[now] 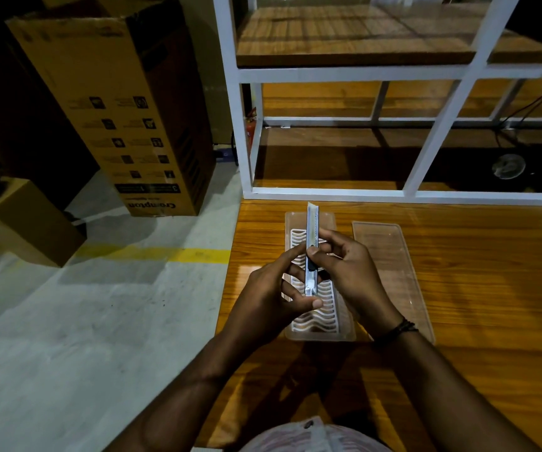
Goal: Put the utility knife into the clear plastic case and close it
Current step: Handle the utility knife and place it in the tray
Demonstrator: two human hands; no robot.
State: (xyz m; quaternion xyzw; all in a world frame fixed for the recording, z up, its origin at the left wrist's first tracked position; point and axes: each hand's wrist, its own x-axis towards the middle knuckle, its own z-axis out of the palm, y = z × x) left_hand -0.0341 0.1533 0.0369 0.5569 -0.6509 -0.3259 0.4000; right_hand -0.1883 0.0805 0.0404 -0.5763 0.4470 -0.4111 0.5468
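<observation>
Both hands clamped on knife (312, 243): left hand (269, 301) at near end, right hand (344, 269) at middle. Knife's length matched open case (341, 321) directly beneath hands.

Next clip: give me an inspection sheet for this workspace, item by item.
Surface: glossy orange-brown wooden table, bare where visible.
Job's things: silver utility knife held above the clear plastic case base with a white wavy insert; flat clear plastic lid lies separately to its right, so the case is open.
Clutter: nothing seen.
Hands: left hand and right hand both grip the knife; dark wristband on the right wrist.
Cables: dark cables behind the white metal shelf frame.
Surroundings: tall brown cardboard box, grey concrete floor with a yellow line.
</observation>
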